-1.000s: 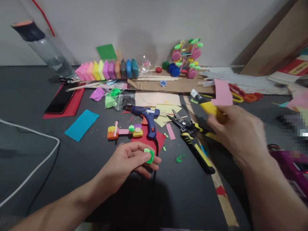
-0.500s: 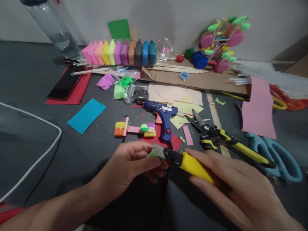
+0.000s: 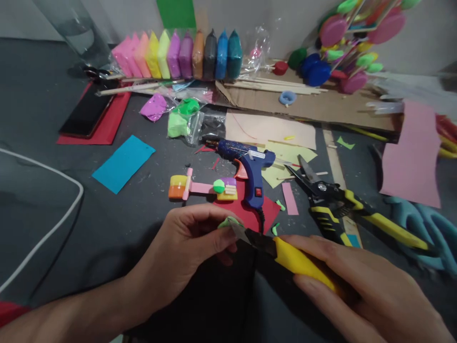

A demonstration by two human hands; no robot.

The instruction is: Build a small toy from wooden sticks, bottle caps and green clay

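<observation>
My left hand [image 3: 200, 247] pinches a small light green piece [image 3: 227, 222] between thumb and fingers; whether it is foam sheet or clay I cannot tell. My right hand [image 3: 364, 286] is wrapped round the yellow handle of a utility knife [image 3: 303, 267], its grey blade pointing left. The blade lies against the green piece, close to my left thumb. Just beyond my hands sits a small craft model [image 3: 202, 188] of yellow, orange, pink and purple parts. A blue glue gun [image 3: 254, 176] lies beside it, partly over a red sheet [image 3: 246, 224].
Yellow-and-black snips [image 3: 342, 200] and blue-handled scissors [image 3: 424, 224] lie at right. Bagged clay [image 3: 185, 55] stands in a row behind, near a colourful stick structure [image 3: 353, 43]. At left are a phone [image 3: 85, 112], a blue sheet [image 3: 124, 163] and a white cable [image 3: 53, 224].
The view has shifted, so the table things appear spread and moved. The knife blade now lies lower across the green piece, tip turned more upward-left. Both hands keep their holds.
</observation>
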